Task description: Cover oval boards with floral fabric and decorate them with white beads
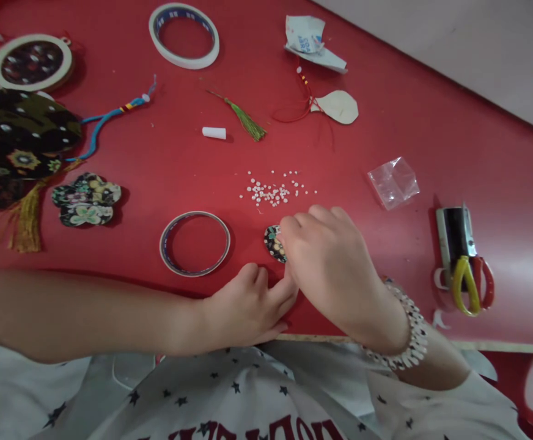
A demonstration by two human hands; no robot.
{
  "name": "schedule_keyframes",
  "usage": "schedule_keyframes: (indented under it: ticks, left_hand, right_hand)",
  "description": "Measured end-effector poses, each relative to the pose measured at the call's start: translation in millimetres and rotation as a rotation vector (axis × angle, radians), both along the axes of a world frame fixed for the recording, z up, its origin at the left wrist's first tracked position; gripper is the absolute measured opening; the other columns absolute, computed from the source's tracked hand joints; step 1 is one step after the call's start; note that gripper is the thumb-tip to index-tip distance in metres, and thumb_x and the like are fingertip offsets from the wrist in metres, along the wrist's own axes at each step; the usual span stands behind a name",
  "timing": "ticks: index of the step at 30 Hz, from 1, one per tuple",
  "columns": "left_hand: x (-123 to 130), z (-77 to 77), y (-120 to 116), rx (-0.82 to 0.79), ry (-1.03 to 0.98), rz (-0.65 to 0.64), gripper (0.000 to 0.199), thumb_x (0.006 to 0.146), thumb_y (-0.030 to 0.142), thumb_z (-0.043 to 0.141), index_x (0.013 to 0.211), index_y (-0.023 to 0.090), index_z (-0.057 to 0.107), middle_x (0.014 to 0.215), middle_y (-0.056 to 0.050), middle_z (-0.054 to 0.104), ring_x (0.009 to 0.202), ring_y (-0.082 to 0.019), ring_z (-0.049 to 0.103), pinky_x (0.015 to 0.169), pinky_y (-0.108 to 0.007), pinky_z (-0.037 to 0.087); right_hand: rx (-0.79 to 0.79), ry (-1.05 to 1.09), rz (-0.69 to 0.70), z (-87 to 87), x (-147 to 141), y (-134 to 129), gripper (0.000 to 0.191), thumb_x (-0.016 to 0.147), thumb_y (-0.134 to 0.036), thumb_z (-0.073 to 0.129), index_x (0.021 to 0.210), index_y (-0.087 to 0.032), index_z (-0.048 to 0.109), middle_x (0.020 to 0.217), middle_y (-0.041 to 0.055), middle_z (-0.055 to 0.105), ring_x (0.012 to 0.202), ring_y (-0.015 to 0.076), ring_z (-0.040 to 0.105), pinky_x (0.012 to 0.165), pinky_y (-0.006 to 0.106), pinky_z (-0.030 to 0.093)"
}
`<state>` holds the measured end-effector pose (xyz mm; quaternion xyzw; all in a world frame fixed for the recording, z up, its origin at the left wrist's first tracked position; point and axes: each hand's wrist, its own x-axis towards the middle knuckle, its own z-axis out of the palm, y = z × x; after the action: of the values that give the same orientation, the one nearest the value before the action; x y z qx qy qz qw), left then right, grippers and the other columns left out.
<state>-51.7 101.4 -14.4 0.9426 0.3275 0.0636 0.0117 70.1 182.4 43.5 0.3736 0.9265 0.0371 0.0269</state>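
Note:
A small round piece of floral dark fabric [273, 242] lies on the red table [165, 171], partly under my right hand [328, 269]. The fingertips of that hand press down on its right edge, and the thumb reaches toward my left hand [248, 311]. My left hand rests on the table just below the fabric piece, fingers curled and holding nothing. A loose pile of tiny white beads [271, 190] sits just above my right fingers, not touching them.
A ring of tape [194, 244] lies left of my hands, with another [184, 35] at the back. Flower-shaped floral pieces [86, 199], tassels, cords and a round hoop lie at the left. Yellow-and-red scissors [468, 284], a plastic bag and paper lie right and behind.

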Motion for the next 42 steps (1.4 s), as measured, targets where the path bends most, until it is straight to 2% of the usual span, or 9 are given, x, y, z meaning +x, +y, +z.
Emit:
schedule_keyframes:
  ticks: [9,16,19,21,24,27,37,42]
  left_hand:
    - [0,-1.4,-1,-0.013,-0.014,0.010,0.045,0.091,0.045,0.031,0.111,0.014,0.057,0.111,-0.015,0.058,0.056,-0.013,0.049,0.050,-0.033,0.024]
    - [-1,2.1,0,-0.016,0.017,-0.006,0.048,0.091,0.046,0.032,0.116,0.013,0.055,0.124,-0.016,0.052,0.057,-0.013,0.051,0.050,-0.033,0.026]
    - [-1,5.0,1,-0.037,0.047,-0.004,0.053,0.090,0.048,0.033,0.122,0.010,0.052,0.126,-0.018,0.051,0.060,-0.015,0.054,0.052,-0.033,0.028]
    - [-1,6.4,1,-0.060,0.063,-0.003,0.054,0.090,0.048,0.034,0.126,0.010,0.049,0.128,-0.020,0.050,0.063,-0.015,0.055,0.053,-0.032,0.029]
    - [0,6.8,2,-0.078,0.071,-0.009,0.053,0.091,0.047,0.033,0.127,0.010,0.048,0.130,-0.021,0.049,0.063,-0.015,0.055,0.052,-0.032,0.028]
    - [0,5.7,1,-0.075,0.077,-0.014,0.052,0.091,0.046,0.031,0.125,0.011,0.049,0.129,-0.020,0.049,0.061,-0.015,0.055,0.052,-0.032,0.028]
    - [1,5.8,3,-0.052,0.079,-0.016,0.049,0.091,0.044,0.028,0.120,0.012,0.052,0.127,-0.018,0.051,0.060,-0.017,0.056,0.051,-0.033,0.029]
    - [0,4.8,2,-0.047,0.074,-0.011,0.048,0.091,0.044,0.030,0.120,0.013,0.052,0.125,-0.017,0.053,0.059,-0.017,0.057,0.050,-0.033,0.029]
  right_hand:
    - [-0.030,-0.020,0.074,6.0,0,2,0.023,0.064,0.001,0.047,0.056,-0.021,0.043,0.051,0.0044,0.046,0.057,0.0181,0.040,0.055,0.032,0.027]
    - [-0.084,-0.024,0.113,9.6,2,7,0.023,0.071,-0.001,0.045,0.058,-0.019,0.046,0.055,0.0041,0.047,0.060,0.0184,0.041,0.057,0.032,0.031]
    - [-0.153,0.050,0.073,3.6,13,13,0.023,0.082,-0.010,0.047,0.061,-0.019,0.049,0.059,0.0037,0.051,0.064,0.0183,0.044,0.060,0.032,0.033]
    - [-0.241,0.165,-0.004,-4.2,23,16,0.022,0.087,-0.020,0.049,0.065,-0.018,0.051,0.062,0.0029,0.054,0.066,0.0174,0.046,0.061,0.030,0.035]
    - [-0.346,0.354,-0.137,-17.4,37,17,0.019,0.088,-0.025,0.051,0.070,-0.019,0.054,0.063,0.0011,0.056,0.065,0.0152,0.048,0.061,0.028,0.038]
    - [-0.363,0.475,-0.214,-25.6,43,13,0.018,0.087,-0.026,0.053,0.071,-0.019,0.056,0.064,0.0008,0.058,0.064,0.0143,0.050,0.061,0.027,0.039]
    - [-0.311,0.659,-0.195,-34.3,36,7,0.015,0.087,-0.026,0.054,0.075,-0.018,0.060,0.067,0.0009,0.061,0.063,0.0131,0.050,0.062,0.026,0.042]
    - [-0.381,0.644,-0.115,-33.9,37,5,0.015,0.088,-0.024,0.054,0.075,-0.017,0.060,0.067,0.0016,0.061,0.066,0.0137,0.048,0.066,0.027,0.042]
